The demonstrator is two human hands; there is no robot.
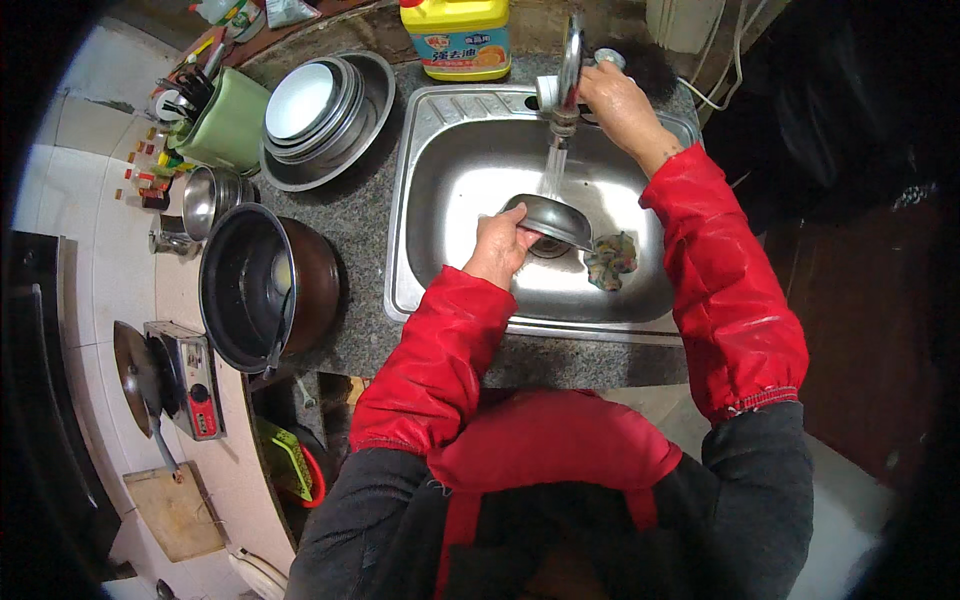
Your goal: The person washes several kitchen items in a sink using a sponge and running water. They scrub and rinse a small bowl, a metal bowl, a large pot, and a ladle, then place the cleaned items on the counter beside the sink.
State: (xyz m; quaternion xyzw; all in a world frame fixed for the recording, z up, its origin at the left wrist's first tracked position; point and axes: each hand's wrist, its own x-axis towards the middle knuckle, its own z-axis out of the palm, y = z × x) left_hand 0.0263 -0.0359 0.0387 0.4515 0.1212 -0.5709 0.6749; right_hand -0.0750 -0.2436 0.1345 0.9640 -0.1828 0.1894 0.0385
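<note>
My left hand [501,244] grips a stainless steel bowl [551,219] by its rim, tilted on its side above the drain of the sink [465,172]. Water runs from the faucet [570,67] in a stream just behind the bowl. My right hand [619,105] is at the faucet's base with its fingers curled; part of them is hidden behind the spout, so what they hold cannot be made out. Close to those fingers is a small round metallic piece [610,57]. A crumpled, multicoloured cloth [611,261] lies on the sink bottom, right of the bowl.
Left of the sink, a steel basin [379,90] holds stacked bowls and plates. Nearer stands a deep pot [315,285] with a utensil inside. A yellow detergent jug [456,41] is behind the sink. Further left are a green utensil holder [232,120], portable stove [187,375] and cutting board [174,514].
</note>
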